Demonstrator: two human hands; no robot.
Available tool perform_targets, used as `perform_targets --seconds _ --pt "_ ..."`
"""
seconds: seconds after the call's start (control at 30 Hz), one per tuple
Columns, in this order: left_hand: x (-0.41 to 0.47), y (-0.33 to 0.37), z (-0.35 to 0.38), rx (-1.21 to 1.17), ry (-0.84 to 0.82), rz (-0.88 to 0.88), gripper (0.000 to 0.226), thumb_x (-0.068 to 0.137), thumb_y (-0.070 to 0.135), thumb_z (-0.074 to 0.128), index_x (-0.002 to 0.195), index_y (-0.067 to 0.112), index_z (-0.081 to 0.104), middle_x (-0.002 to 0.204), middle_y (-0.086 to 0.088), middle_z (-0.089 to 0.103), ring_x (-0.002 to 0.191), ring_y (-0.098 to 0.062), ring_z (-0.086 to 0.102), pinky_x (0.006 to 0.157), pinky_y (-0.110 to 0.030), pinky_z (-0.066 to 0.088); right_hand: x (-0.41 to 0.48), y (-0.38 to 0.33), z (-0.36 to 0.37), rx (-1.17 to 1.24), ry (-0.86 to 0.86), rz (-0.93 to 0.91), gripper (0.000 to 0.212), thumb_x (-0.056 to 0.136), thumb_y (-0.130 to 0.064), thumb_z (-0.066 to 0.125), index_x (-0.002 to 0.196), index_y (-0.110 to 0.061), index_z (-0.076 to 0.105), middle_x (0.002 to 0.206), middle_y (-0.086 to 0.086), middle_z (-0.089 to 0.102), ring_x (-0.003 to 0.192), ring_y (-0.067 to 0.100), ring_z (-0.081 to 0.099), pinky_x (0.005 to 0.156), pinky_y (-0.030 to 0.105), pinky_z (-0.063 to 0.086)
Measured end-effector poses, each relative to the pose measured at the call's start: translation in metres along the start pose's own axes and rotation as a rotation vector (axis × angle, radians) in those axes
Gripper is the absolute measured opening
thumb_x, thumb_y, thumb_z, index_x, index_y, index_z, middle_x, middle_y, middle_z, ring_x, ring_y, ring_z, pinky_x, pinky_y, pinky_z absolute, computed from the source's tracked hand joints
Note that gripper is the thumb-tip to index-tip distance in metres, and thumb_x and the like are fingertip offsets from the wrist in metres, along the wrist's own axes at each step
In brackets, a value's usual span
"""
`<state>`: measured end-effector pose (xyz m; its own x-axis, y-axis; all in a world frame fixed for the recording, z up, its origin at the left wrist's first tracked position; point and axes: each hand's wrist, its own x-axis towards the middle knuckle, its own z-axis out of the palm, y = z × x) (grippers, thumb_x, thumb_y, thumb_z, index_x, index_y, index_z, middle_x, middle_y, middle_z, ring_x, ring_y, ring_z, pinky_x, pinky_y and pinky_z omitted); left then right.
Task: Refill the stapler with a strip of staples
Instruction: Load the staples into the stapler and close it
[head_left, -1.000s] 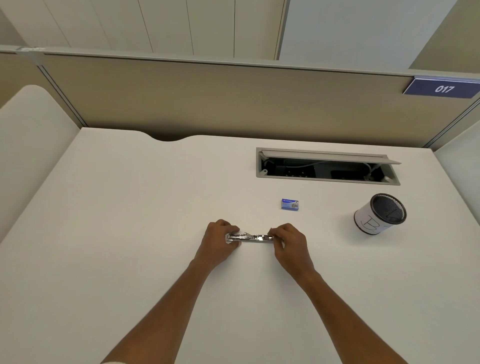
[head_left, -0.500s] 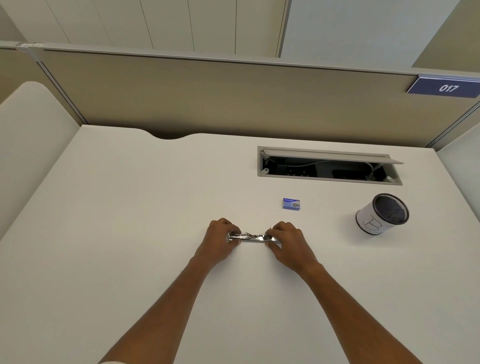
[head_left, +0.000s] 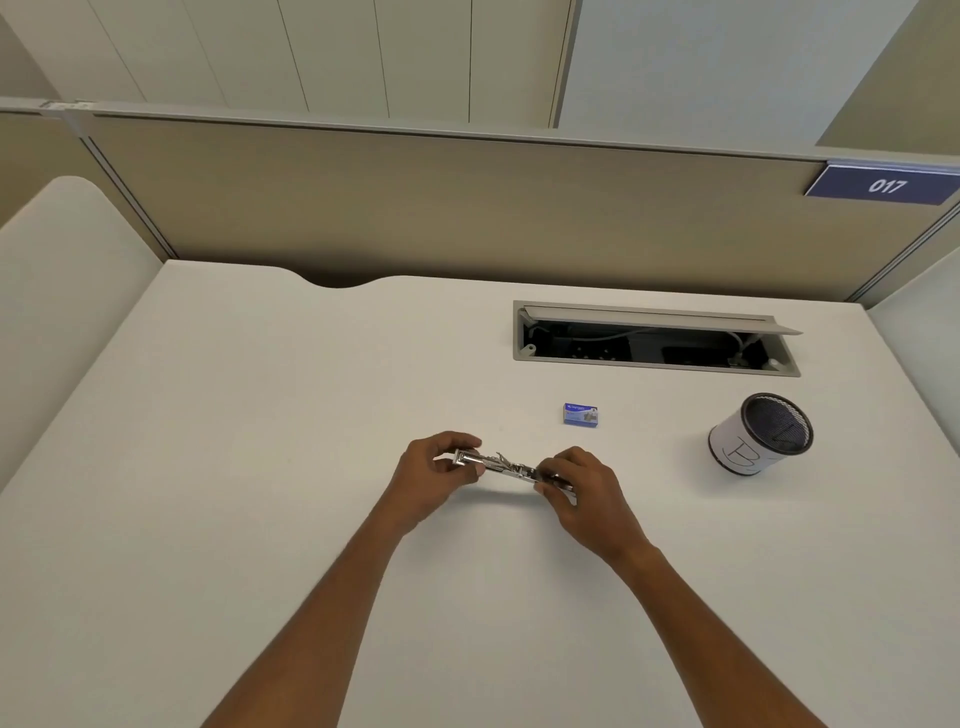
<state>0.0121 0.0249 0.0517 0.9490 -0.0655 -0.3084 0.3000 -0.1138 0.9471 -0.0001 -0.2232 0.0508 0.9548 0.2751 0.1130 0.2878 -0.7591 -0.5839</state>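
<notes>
A shiny metal stapler (head_left: 503, 465) lies lengthwise between my two hands just above the white desk (head_left: 260, 467), its metal inner parts showing in the middle. My left hand (head_left: 434, 475) pinches its left end with thumb and fingertips. My right hand (head_left: 579, 491) grips its right end, which is mostly hidden under my fingers. A small blue box of staples (head_left: 580, 414) sits on the desk a short way beyond my right hand, closed and untouched. No loose strip of staples shows.
A white cup with a black mesh rim (head_left: 756, 434) stands at the right. Behind the box, a cable hatch (head_left: 654, 338) is set in the desk with its lid raised. A beige partition (head_left: 467, 208) closes off the desk's far edge.
Both hands have lifted the stapler slightly off the desk and tilted it, left end higher. My left fingers have shifted to a fingertip pinch on the left end.
</notes>
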Motion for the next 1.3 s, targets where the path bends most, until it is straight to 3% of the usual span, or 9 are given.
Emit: perform_targets --seconds 0.1,0.27,0.37,0.67,0.87,1.03,1.3 --pt "-0.005 0.008 0.003 -0.345 -0.006 0.005 0.043 0.082 -0.004 0.083 0.121 0.008 0.071 0.105 -0.014 0.072 0.093 -0.026 0.072 0.095 -0.040 0.058 -0.002 -0.010 -0.012 0.035 0.058 -0.023 0.010 0.089 -0.016 0.074 0.099 -0.019 0.072 0.088 -0.005 0.061 0.077 0.009 0.054 0.071 0.015 0.041" --pt "-0.014 0.025 0.012 -0.733 -0.019 -0.002 0.039 0.075 0.000 0.082 0.114 0.001 0.077 0.104 -0.016 0.074 0.099 -0.023 0.074 0.089 -0.030 0.060 -0.003 -0.031 -0.033 0.123 0.162 -0.050 0.012 0.089 -0.014 0.074 0.098 -0.020 0.071 0.089 -0.006 0.062 0.081 0.012 0.059 0.071 0.018 0.048" --pt "-0.023 0.033 0.019 -0.845 -0.046 0.005 0.031 0.082 0.001 0.076 0.114 0.003 0.077 0.112 -0.016 0.077 0.107 -0.025 0.074 0.090 -0.030 0.060 -0.004 -0.042 -0.044 0.154 0.203 -0.078 0.013 0.088 -0.012 0.075 0.099 -0.019 0.072 0.091 -0.006 0.063 0.083 0.012 0.061 0.073 0.018 0.049" --pt "-0.046 0.049 0.033 -0.924 -0.020 -0.019 0.033 0.087 0.008 0.074 0.120 0.003 0.075 0.121 -0.020 0.074 0.113 -0.034 0.073 0.087 -0.035 0.062 -0.015 -0.062 -0.052 0.194 0.204 -0.090 0.016 0.087 -0.018 0.077 0.100 -0.025 0.073 0.092 -0.012 0.063 0.078 0.009 0.063 0.069 0.019 0.052" --pt "-0.060 0.052 0.027 -0.941 0.001 -0.031 0.028 0.089 0.008 0.072 0.116 0.004 0.077 0.118 -0.016 0.076 0.107 -0.032 0.075 0.083 -0.033 0.063 -0.021 -0.078 -0.056 0.414 0.276 -0.016 0.010 0.087 -0.032 0.076 0.096 -0.030 0.073 0.093 -0.013 0.071 0.081 0.016 0.069 0.069 0.028 0.058" --pt "-0.071 0.056 0.028 -0.919 -0.011 -0.040 0.032 0.085 0.012 0.076 0.116 0.006 0.078 0.119 -0.015 0.076 0.109 -0.031 0.074 0.085 -0.034 0.062 -0.017 -0.094 -0.061 0.462 0.297 -0.009 0.016 0.086 -0.013 0.076 0.085 -0.028 0.070 0.083 -0.010 0.073 0.078 0.018 0.070 0.071 0.034 0.059" --pt "-0.085 0.064 0.026 -0.930 -0.074 -0.021 0.031 0.090 0.012 0.075 0.120 0.006 0.076 0.116 -0.013 0.076 0.111 -0.032 0.073 0.086 -0.035 0.062 -0.013 -0.122 -0.077 0.436 0.269 -0.055 0.010 0.085 -0.019 0.070 0.080 -0.023 0.063 0.070 -0.008 0.064 0.064 0.016 0.059 0.059 0.029 0.052"
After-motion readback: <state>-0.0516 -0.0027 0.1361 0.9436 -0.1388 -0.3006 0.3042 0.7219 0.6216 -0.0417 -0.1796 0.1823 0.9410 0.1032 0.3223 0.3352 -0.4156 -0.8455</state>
